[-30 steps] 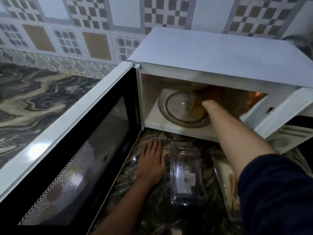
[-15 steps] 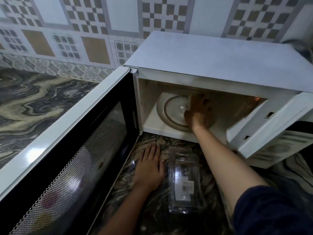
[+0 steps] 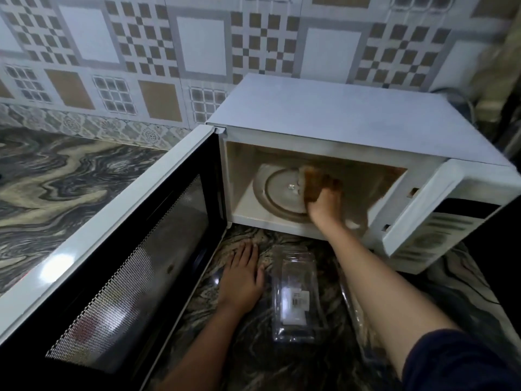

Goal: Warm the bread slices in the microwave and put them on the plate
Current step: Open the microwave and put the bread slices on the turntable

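The white microwave (image 3: pixel 352 122) stands on the marble counter with its door (image 3: pixel 127 263) swung wide open to the left. Inside lies the round glass turntable (image 3: pixel 276 193). My right hand (image 3: pixel 324 204) reaches into the cavity and holds a brown bread slice (image 3: pixel 313 182) over the right part of the turntable. My left hand (image 3: pixel 242 277) rests flat on the counter in front of the microwave, fingers straight. The plate is not visible.
A clear plastic container (image 3: pixel 296 294) with a barcode label lies on the counter between my arms. A plastic bag (image 3: pixel 355 314) shows partly under my right forearm. Marble counter (image 3: pixel 56 187) stretches left of the door. Tiled wall behind.
My right hand drew back from deep inside the cavity to the front right of the turntable, with the bread slice in its fingers. The view pulled back and up. Left hand unmoved.
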Demonstrator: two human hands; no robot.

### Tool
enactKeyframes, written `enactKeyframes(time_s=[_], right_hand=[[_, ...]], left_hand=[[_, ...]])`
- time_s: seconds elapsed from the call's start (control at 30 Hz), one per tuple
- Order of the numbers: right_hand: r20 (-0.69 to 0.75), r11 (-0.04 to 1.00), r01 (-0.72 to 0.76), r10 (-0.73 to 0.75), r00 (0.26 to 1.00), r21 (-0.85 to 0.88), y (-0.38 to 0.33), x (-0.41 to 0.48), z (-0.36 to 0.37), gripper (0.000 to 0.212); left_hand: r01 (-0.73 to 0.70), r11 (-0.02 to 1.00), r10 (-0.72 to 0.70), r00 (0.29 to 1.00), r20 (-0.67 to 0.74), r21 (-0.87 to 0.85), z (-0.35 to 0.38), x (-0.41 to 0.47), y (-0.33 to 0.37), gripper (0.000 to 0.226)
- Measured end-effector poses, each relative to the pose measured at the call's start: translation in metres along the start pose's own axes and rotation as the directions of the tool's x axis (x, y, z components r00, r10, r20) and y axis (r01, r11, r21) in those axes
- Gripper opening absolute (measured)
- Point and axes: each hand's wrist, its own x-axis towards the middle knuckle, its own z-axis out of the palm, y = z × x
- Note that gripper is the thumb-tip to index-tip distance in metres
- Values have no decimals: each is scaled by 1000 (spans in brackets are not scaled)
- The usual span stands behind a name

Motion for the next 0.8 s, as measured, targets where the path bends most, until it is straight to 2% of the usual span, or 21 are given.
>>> enactKeyframes(time_s=[0.07, 0.13, 0.23, 0.37, 0.47, 0.53, 0.63, 0.8], right_hand=[[12, 999, -28, 27, 1000, 34, 4, -25, -25, 51], [-55, 997, 40, -36, 998, 73, 14, -51, -48, 49], [-140, 984, 138, -121, 983, 116, 39, -88, -78, 40], [-220, 973, 186, -153, 964, 138, 81, -135, -100, 28], [-222, 966, 187, -146, 964, 177, 105, -175, -105, 19], [-216, 968, 214, -182, 959, 133, 120, -199, -101, 13], [-110, 965, 261, -259, 960, 4, 140, -227, -91, 12], [212, 916, 326, -279, 937, -234, 157, -247, -80, 31]], left_hand=[[-1, 1000, 1, 1000, 1, 1, -2, -7, 2, 79], [14, 1000, -14, 1000, 4, 24, -3, -19, 3, 88], [32, 998, -30, 999, -26, 63, -1, -44, 6, 87], [61, 991, -60, 998, -10, 116, 2, -82, 15, 79], [80, 991, -77, 997, -30, 111, 6, -105, 24, 84], [104, 990, -104, 995, -14, 91, 8, -119, 31, 83], [129, 991, -129, 992, -14, 32, 12, -139, 43, 73], [146, 983, -163, 971, -172, -110, 17, -174, 61, 36]])
